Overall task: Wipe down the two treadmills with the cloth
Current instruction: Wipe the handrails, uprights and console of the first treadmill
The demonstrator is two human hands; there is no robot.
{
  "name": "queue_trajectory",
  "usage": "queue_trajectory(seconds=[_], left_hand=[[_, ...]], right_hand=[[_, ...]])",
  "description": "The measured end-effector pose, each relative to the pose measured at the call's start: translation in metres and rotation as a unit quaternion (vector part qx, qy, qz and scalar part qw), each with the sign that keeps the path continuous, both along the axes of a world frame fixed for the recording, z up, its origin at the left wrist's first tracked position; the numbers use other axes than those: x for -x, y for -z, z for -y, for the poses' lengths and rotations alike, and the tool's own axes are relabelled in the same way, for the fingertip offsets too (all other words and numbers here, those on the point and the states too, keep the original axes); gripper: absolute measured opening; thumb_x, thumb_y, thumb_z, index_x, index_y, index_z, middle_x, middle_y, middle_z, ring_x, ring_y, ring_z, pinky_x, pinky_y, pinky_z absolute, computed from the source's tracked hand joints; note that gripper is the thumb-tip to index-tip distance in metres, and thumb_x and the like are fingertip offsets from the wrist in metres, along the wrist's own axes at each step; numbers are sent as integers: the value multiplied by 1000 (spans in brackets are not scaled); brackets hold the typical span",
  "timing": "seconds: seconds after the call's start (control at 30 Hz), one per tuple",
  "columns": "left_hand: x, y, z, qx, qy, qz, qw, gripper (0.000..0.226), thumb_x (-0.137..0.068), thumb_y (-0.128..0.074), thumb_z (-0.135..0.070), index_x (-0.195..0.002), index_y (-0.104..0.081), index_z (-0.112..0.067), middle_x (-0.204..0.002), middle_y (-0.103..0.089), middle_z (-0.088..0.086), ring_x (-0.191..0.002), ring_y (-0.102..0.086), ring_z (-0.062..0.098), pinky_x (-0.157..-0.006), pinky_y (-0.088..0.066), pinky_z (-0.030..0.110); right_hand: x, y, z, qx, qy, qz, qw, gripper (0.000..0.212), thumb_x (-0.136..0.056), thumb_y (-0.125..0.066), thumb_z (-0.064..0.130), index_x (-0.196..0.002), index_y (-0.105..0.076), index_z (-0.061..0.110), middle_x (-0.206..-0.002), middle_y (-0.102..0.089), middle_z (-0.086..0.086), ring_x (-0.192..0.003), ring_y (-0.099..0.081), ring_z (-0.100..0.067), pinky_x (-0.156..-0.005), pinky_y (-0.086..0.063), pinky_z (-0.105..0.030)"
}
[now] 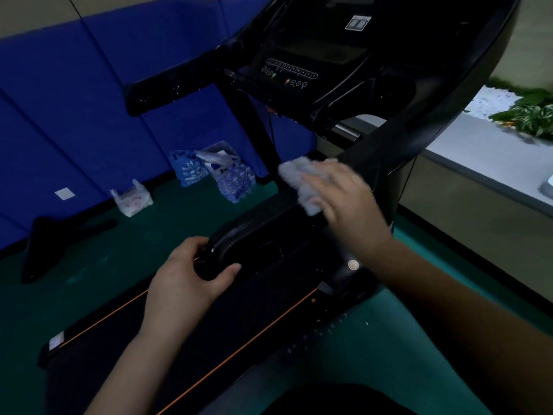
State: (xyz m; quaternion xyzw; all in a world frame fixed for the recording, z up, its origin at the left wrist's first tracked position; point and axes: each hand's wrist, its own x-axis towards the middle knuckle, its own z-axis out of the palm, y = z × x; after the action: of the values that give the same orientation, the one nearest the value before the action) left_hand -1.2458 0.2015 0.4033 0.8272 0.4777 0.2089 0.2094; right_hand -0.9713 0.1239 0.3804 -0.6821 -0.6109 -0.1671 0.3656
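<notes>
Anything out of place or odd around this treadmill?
Mostly clutter: plastic bags and a wrapped pack of water bottles sit on the green floor against the blue wall padding.

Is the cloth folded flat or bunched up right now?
Bunched up. The cloth shows as a crumpled grey wad under the right hand, pressed on the treadmill handrail.

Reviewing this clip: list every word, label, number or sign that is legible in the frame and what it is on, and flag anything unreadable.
No text can be read for certain.
Treadmill console logo plate: a block emblem, no readable letters.
Console button row: markings too small to read.
Blue bag: white print, blurred.
White bag: reddish print, blurred.
Sticker at the deck end: blurred.
</notes>
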Motion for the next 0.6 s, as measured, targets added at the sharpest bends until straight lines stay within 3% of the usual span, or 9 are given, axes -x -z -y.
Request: queue_trajectory(seconds=[0.1, 0.2, 0.27, 0.33, 0.43, 0.53, 0.6], left_hand=[[-3, -9, 1, 20, 3, -25, 999, 45, -66, -79, -48, -101, -52, -37, -93, -61, -18, -85, -58, 4, -73, -43, 24], [-8, -15, 4, 20, 1, -37, 999, 44, -67, -80, -42, -99, -50, -35, -92, -59, -17, -85, -58, 7, -73, -41, 23], [-8, -18, 4, 41, -1, -49, 998, 46, -66, -80, -43, -102, -52, -33, -93, -60, -17, -90, -59, 10, -74, -41, 22], [-8, -25, 3, 74, 5, -74, 994, 62, -64, -78, -47, -118, -53, -28, -109, -62, -7, -106, -59, 15, -83, -42, 24], [-15, -46, 10, 54, 9, -46, 997, 90, -63, -65, -55, -142, -38, -21, -141, -44, 5, -130, -41, 19, -104, -32, 29], [-40, -69, 27, -87, 26, 66, 994, 57, -84, -53, -48, -134, -50, -20, -132, -50, -4, -121, -42, 6, -103, -28, 16], [-69, -76, 35, -167, 75, 71, 981, 34, -95, -52, -34, -123, -61, -18, -122, -57, -6, -114, -48, 5, -101, -29, 8]], right_hand=[[-56, -8, 7, -7, 73, -31, 997, 34, -92, -53, 16, -124, -62, 8, -128, -57, -15, -122, -48, -34, -113, -23, -22], [-54, -8, 9, -29, 128, -100, 986, 34, -92, -54, 16, -125, -62, 13, -134, -54, -11, -130, -42, -29, -113, -26, -30], [-24, -9, 6, -56, 80, -114, 989, 34, -92, -55, 7, -124, -63, 15, -133, -55, -6, -129, -43, -24, -112, -29, -36], [11, -10, 1, -57, -32, -97, 993, 35, -91, -55, 2, -122, -64, 13, -129, -58, -5, -123, -50, -21, -108, -34, -41], [42, -12, 1, 39, -100, -60, 992, 39, -88, -59, 16, -127, -60, 14, -135, -54, -9, -129, -44, -28, -109, -33, -45], [27, -29, 14, 140, -156, -119, 970, 50, -90, -59, 34, -138, -48, 24, -151, -36, -1, -143, -24, -18, -116, -18, -36], [1, -41, 22, 116, -152, -166, 967, 45, -93, -54, 32, -137, -48, 26, -150, -37, 3, -141, -27, -11, -117, -19, -31]])
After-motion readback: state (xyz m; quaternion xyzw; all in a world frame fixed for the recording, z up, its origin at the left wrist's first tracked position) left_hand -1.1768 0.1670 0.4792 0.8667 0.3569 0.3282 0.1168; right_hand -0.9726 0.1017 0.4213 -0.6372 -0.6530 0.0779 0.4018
